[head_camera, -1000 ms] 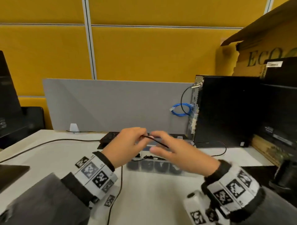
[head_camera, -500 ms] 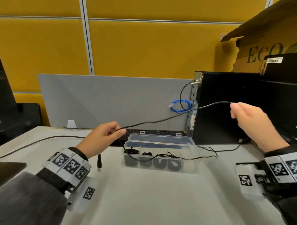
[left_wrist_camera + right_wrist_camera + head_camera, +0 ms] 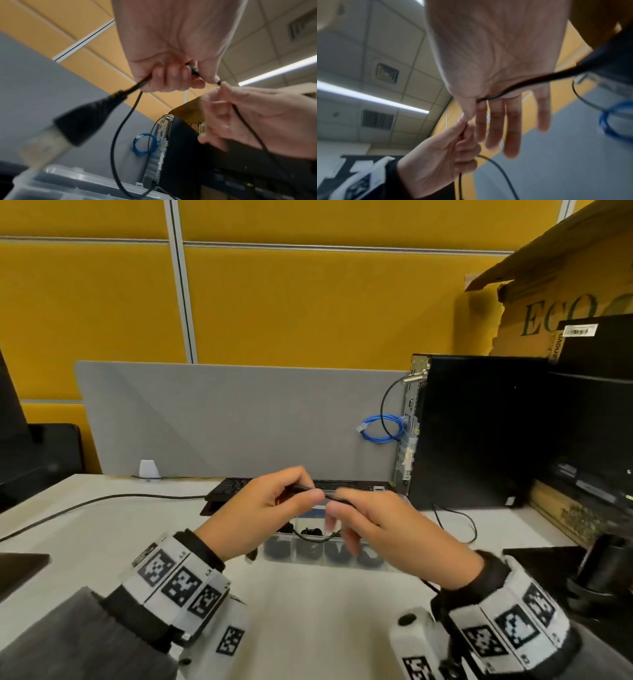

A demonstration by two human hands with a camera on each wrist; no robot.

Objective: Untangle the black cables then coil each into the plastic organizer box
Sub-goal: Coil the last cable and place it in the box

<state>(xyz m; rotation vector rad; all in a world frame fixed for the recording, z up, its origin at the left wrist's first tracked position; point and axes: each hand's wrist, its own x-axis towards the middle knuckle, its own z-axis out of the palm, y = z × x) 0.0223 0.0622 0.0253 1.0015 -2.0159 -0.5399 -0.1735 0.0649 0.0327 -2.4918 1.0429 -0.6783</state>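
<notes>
Step in hand: coiling one thin black round cable (image 3: 337, 499) into loops between both hands, above the clear plastic organizer box (image 3: 310, 554) on the white bench (image 3: 308, 611)
Left hand (image 3: 260, 518): fingers curled tight round the cable, thumb pressing it down; in the left wrist view a gathered loop (image 3: 120, 135) hangs below the fist and a black moulded plug with a metal tip (image 3: 73, 129) sticks out of it, blurred
Right hand (image 3: 387, 529): thumb and forefinger pinching the cable just beside the left thumb; other three fingers (image 3: 513, 121) straight and spread, holding nothing; cable runs back across the palm (image 3: 530, 81)
Cable position: short taut stretch between the two grips, both held over the box; slack trails off to the right over the bench (image 3: 462, 518) and down past the right wrist
Box state: lid open; dark coils already lying in the front compartments (image 3: 339, 554); a black strand draped across the dividers (image 3: 315, 537); which compartment remains free cannot be told
Progress, as a judgement: mid-task, this cable only partly wound
Next move calls for: passing the pinched stretch into the left fist as a fresh loop, then sliding the right grip further along the slack; keeping loops even and small enough for one compartment
Risk: trailing slack snagging the strand on the box or dragging it sideways
</notes>
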